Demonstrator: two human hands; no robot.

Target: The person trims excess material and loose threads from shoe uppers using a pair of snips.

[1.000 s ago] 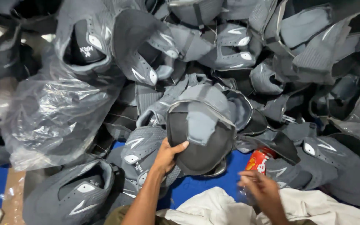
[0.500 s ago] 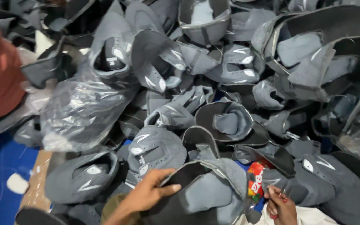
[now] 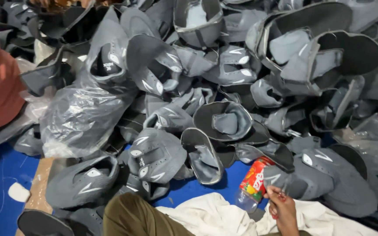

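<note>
Right hand loosely curled beside plastic bottle, cap end down-left, lying diagonally.

**Wrapped and labelled items in your view**

Just above your right hand lies a small plastic bottle, tilted on its side against the grey shoe uppers. Its label is red with yellow and green patches; the bare end is clear. To your left, a large clear plastic bag sits on the pile, crinkled and shiny, stuffed with grey pieces. More clear plastic wrap shows at the right edge. You have no signs or screens in sight.
</note>
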